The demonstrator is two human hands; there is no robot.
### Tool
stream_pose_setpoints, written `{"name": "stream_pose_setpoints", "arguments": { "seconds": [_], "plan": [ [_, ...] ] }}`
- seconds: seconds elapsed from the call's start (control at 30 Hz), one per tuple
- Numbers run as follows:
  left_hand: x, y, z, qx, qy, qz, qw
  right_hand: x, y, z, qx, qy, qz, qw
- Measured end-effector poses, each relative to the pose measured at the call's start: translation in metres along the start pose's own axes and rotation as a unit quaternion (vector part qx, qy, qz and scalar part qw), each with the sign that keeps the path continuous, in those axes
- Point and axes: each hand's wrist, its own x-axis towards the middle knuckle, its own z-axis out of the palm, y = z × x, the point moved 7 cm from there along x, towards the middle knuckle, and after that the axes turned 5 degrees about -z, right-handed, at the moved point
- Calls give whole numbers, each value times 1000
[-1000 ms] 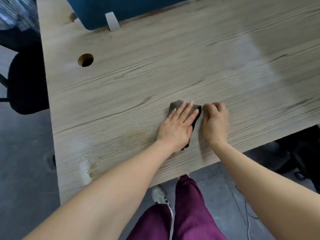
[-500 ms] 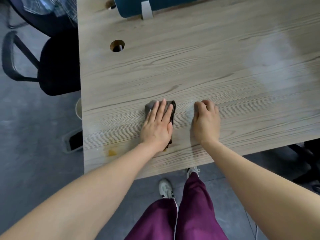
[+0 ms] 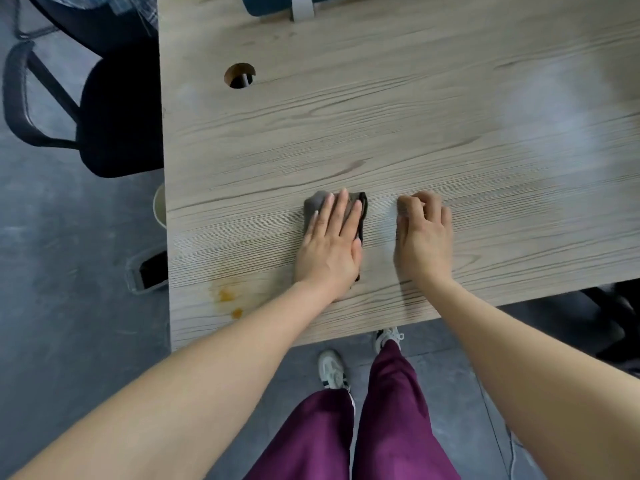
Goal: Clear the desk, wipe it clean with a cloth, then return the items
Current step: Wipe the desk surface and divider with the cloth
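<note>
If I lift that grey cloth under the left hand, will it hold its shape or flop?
Likely floppy: the grey cloth lies folded and rumpled under the flat left hand, its edges following the desk. It looks thin, so probably light. Pushed, it should slide rather than roll, though it may bunch up.

Grey concrete floor (image 3: pixel 69 341), black office chair (image 3: pixel 114 116) beside wooden desk (image 3: pixel 381 116)

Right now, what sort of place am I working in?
Likely an office: a wood-grain desk with a round cable hole, a black chair beside it, and a blue divider along the far edge.
</note>
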Motion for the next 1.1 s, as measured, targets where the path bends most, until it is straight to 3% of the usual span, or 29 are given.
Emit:
{"name": "stream_pose_setpoints", "arguments": {
  "seconds": [0.1, 0.23, 0.33, 0.53, 0.63, 0.77, 0.87, 1.0, 1.1],
  "plan": [
    [23, -13, -2, 18, -15, 45, 999, 1, 0, 1, -4, -2, -3, 1000],
    [77, -57, -13, 10, 11, -80, 997, 0, 2, 1, 0, -10, -3, 1000],
    [75, -57, -15, 8, 29, -117, 993, 0, 1, 1, 9, -10, -3, 1000],
    [-3, 10, 3, -1, -9, -3, 1000, 1, 0, 1, 6, -4, -3, 1000],
    [10, 0, 2, 9, -40, 70, 997, 1, 1, 2, -2, -13, -2, 1000],
    [69, -60, -16, -6, -10, -52, 999, 2, 3, 3, 5, -21, 1, 1000],
    [80, -68, -16, -4, -5, -92, 996, 2, 5, 4, 11, -19, 0, 1000],
    [53, -37, -11, -4, 47, -132, 990, 4, 5, 3, 28, -22, 5, 999],
    [6, 35, 7, -31, 37, -69, 996, 11, 10, -1, 90, -53, 21, 994]
  ]
}}
